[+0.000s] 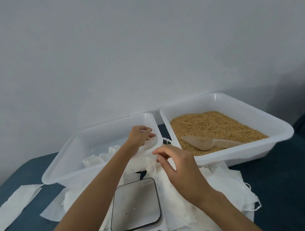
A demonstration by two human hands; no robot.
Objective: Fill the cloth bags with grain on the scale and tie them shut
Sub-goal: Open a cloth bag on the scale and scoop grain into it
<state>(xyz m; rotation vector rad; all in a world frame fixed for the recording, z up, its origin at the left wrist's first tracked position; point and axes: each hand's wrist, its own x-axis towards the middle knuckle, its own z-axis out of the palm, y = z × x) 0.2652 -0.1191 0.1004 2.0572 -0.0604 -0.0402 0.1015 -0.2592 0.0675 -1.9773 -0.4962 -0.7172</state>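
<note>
Head view: left hand [139,136] fingers pinch thin white string [150,137]; right hand [177,164] fingers loosely spread above crumpled cloth bags [213,186].

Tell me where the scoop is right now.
In the head view, the scoop lies on the grain in the right-hand white tub, near its front wall, beyond the right hand.

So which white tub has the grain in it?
The right tub, the bigger one, holds the grain and a scoop. The left tub holds only cloth bags.
</note>
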